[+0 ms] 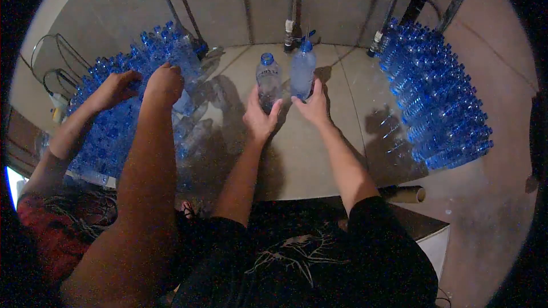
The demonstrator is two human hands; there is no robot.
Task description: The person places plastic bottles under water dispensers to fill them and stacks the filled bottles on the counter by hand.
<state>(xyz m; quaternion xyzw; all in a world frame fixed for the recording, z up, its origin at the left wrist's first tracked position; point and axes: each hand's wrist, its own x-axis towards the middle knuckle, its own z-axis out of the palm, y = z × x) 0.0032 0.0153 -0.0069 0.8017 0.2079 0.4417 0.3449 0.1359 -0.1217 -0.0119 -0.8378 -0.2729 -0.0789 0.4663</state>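
My left hand (262, 118) wraps around the lower part of a clear plastic bottle (268, 77) that has a blue neck and dark print on its side. A second plastic bottle (303, 68), bluish and frosted-looking, is gripped low down by my right hand (314, 106). Both bottles stand roughly upright side by side, a small gap apart, over the pale work surface (325, 162). Whether their bases rest on it I cannot tell. Fingers on the far side of each bottle are partly hidden.
On the left, a co-worker's hands (164, 84) are over a heap of blue-necked bottles (103, 131). Neat rows of similar bottles (436, 100) lie stacked on the right. Dark upright rods (294, 0) stand along the back wall. A cardboard tube (410, 194) lies at the near right edge.
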